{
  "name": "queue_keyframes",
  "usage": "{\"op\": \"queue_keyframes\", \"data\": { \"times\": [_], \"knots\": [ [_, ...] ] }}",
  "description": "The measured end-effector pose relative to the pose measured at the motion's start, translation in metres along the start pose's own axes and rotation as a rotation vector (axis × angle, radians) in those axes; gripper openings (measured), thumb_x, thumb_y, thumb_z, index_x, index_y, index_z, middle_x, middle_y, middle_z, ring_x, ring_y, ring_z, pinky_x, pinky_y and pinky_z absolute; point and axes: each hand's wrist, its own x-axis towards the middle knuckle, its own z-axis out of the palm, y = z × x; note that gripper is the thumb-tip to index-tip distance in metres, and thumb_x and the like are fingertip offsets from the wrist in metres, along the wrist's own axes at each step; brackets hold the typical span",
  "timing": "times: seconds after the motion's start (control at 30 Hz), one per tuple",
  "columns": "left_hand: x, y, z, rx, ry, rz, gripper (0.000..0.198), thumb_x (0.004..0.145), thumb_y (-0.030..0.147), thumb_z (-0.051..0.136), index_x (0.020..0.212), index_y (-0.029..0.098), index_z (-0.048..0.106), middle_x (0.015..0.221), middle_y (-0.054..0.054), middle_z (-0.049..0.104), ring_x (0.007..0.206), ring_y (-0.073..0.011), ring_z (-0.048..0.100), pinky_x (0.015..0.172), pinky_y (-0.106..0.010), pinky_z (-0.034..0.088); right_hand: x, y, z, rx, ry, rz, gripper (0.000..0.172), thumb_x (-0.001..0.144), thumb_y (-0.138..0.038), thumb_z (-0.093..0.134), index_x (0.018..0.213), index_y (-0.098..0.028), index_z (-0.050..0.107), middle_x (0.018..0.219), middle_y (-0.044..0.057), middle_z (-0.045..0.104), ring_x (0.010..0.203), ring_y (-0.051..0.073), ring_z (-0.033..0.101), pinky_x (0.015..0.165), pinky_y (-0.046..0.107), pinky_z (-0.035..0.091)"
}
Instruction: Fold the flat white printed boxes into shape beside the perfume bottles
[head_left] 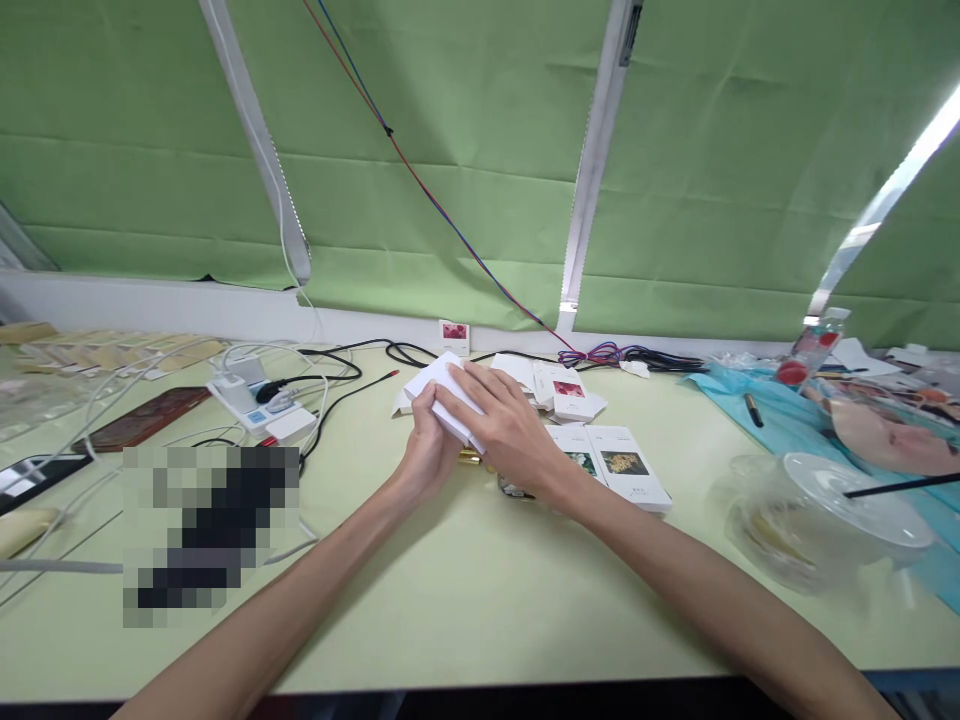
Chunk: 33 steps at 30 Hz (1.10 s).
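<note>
Near the middle of the table, both my hands are closed around a small white box (444, 374), which sits tilted between them. My left hand (429, 445) grips its near left side, with the thumb against the edge. Across the top and right side lie the fingers of my right hand (514, 420). Just beneath the hands a gold-coloured piece (470, 457) peeks out; most of it is hidden. A small shiny object (514, 489) shows partly under my right wrist. To the right lies a white box with a yellow flower picture (634, 475), beside another picture box (581, 462), partly covered by my forearm.
Behind my hands lie opened white cartons (570, 392) and a small picture box (454, 338) against the wall. Left are a power strip (259, 405), cables and a pixelated dark object (225, 530). Right stand a lidded cup with a straw (855, 500) and a bottle (814, 345).
</note>
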Motion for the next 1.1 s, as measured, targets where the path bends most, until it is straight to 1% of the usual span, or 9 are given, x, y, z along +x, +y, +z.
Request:
{"op": "queue_keyframes", "data": {
  "times": [0.1, 0.23, 0.4, 0.53, 0.7, 0.8, 0.87, 0.97, 1.1],
  "knots": [
    [0.0012, -0.0016, -0.0017, -0.001, -0.020, -0.011, 0.052, 0.096, 0.061, 0.052, 0.131, 0.022, 0.061, 0.130, -0.007, 0.070, 0.121, -0.0264, 0.065, 0.083, -0.032, 0.060, 0.0006, 0.0011, 0.0003, -0.003, 0.009, 0.002, 0.057, 0.097, 0.002, 0.042, 0.150, -0.017, 0.053, 0.161, 0.016, 0.048, 0.153, 0.029, 0.038, 0.122, 0.053, 0.038],
    [0.0028, -0.0028, -0.0040, 0.019, -0.036, -0.022, 0.055, 0.095, 0.064, 0.051, 0.132, 0.023, 0.060, 0.127, -0.007, 0.071, 0.119, -0.0274, 0.066, 0.082, -0.033, 0.060, 0.0015, 0.0021, 0.0009, -0.014, -0.008, -0.014, 0.060, 0.094, 0.004, 0.042, 0.150, -0.014, 0.053, 0.159, 0.018, 0.049, 0.152, 0.032, 0.040, 0.117, 0.052, 0.043],
    [0.0028, -0.0031, -0.0049, 0.044, -0.044, -0.032, 0.057, 0.093, 0.066, 0.053, 0.130, 0.023, 0.061, 0.121, -0.007, 0.072, 0.115, -0.0291, 0.067, 0.082, -0.036, 0.060, 0.0015, 0.0024, 0.0016, -0.005, -0.047, -0.001, 0.061, 0.093, 0.003, 0.044, 0.151, -0.013, 0.052, 0.159, 0.020, 0.048, 0.152, 0.034, 0.041, 0.116, 0.054, 0.043],
    [0.0018, -0.0017, -0.0035, 0.046, -0.058, -0.037, 0.055, 0.091, 0.066, 0.055, 0.127, 0.024, 0.062, 0.121, -0.006, 0.072, 0.114, -0.0290, 0.068, 0.080, -0.035, 0.061, 0.0014, 0.0027, 0.0020, 0.013, -0.068, 0.002, 0.064, 0.089, 0.003, 0.050, 0.152, -0.011, 0.051, 0.159, 0.021, 0.048, 0.152, 0.036, 0.040, 0.116, 0.053, 0.043],
    [0.0013, -0.0003, -0.0021, 0.035, -0.058, -0.023, 0.052, 0.092, 0.066, 0.055, 0.122, 0.024, 0.063, 0.124, -0.006, 0.071, 0.116, -0.0284, 0.067, 0.077, -0.033, 0.060, 0.0016, 0.0030, 0.0011, 0.048, -0.069, 0.019, 0.069, 0.085, 0.004, 0.054, 0.151, -0.014, 0.050, 0.159, 0.019, 0.048, 0.152, 0.034, 0.040, 0.116, 0.052, 0.043],
    [0.0018, -0.0009, -0.0023, 0.042, -0.070, -0.008, 0.050, 0.092, 0.066, 0.055, 0.118, 0.024, 0.063, 0.121, -0.006, 0.072, 0.115, -0.0294, 0.067, 0.076, -0.033, 0.059, 0.0013, 0.0038, 0.0006, 0.077, -0.060, 0.035, 0.070, 0.084, 0.004, 0.055, 0.151, -0.017, 0.051, 0.159, 0.018, 0.049, 0.152, 0.032, 0.040, 0.115, 0.051, 0.044],
    [0.0021, -0.0014, -0.0025, 0.044, -0.073, 0.000, 0.049, 0.092, 0.066, 0.055, 0.117, 0.025, 0.064, 0.120, -0.006, 0.072, 0.115, -0.0298, 0.067, 0.077, -0.034, 0.059, 0.0009, 0.0045, 0.0004, 0.096, -0.061, 0.042, 0.071, 0.083, 0.003, 0.056, 0.151, -0.017, 0.051, 0.159, 0.019, 0.049, 0.152, 0.033, 0.040, 0.114, 0.052, 0.044],
    [0.0025, -0.0020, -0.0028, 0.039, -0.074, 0.025, 0.047, 0.093, 0.064, 0.056, 0.117, 0.024, 0.064, 0.122, -0.006, 0.072, 0.117, -0.0288, 0.067, 0.081, -0.034, 0.059, 0.0006, 0.0059, 0.0001, 0.122, -0.064, 0.055, 0.072, 0.082, 0.002, 0.058, 0.151, -0.017, 0.051, 0.158, 0.019, 0.050, 0.151, 0.033, 0.041, 0.113, 0.053, 0.045],
    [0.0034, -0.0032, -0.0035, 0.048, -0.061, 0.018, 0.047, 0.094, 0.063, 0.053, 0.120, 0.024, 0.064, 0.128, -0.005, 0.070, 0.116, -0.0262, 0.066, 0.079, -0.031, 0.057, 0.0001, 0.0090, 0.0005, 0.156, -0.051, 0.084, 0.071, 0.082, 0.000, 0.059, 0.151, -0.018, 0.052, 0.158, 0.017, 0.050, 0.150, 0.032, 0.043, 0.115, 0.051, 0.044]
  ]
}}
